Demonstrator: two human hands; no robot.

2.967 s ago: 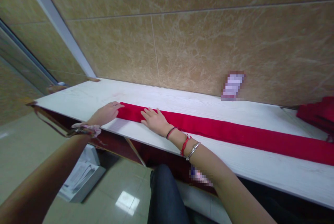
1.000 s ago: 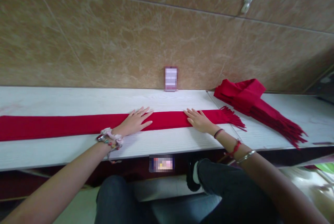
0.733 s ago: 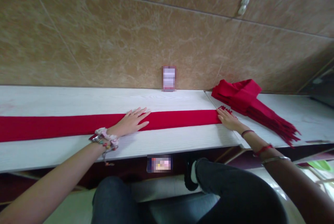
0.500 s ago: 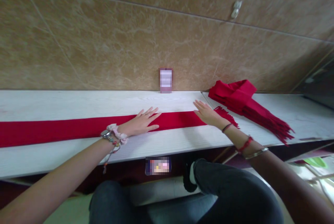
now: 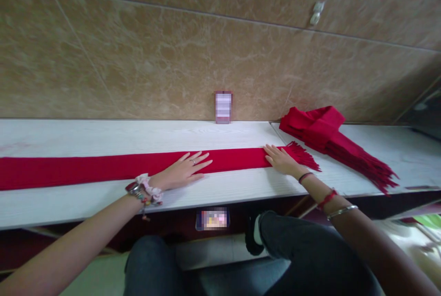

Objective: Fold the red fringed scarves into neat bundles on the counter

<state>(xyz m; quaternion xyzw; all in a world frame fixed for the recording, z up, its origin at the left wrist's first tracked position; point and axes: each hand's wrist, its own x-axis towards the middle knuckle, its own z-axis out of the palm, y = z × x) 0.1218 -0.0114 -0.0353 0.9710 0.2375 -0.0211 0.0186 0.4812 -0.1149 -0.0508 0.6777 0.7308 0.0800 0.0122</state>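
Observation:
A long red scarf [image 5: 237, 159] lies stretched in a flat strip along the white bench top, running out of view on the left. Its fringe spreads at the right end. My left hand [image 5: 182, 170] rests on the strip near the middle, fingers spread, with a scrunchie and bracelets at the wrist. Close to the fringed end, my right hand [image 5: 280, 159] lies palm down on the cloth with its fingers stretched out. Behind and right of it sits a second red scarf [image 5: 322, 131], loosely folded, its fringe pointing towards the front edge.
The narrow white bench top [image 5: 86, 135] meets a brown marbled wall [image 5: 155, 61]. A small pixelated card or phone [image 5: 223, 107] stands against the wall. Below the front edge is another blurred rectangular item [image 5: 212, 219], near my knees. A dark object [image 5: 425, 107] stands far right.
My right hand has come down and nearer onto the fringed end of the scarf. My left hand has shifted slightly on the cloth. The view has moved a little.

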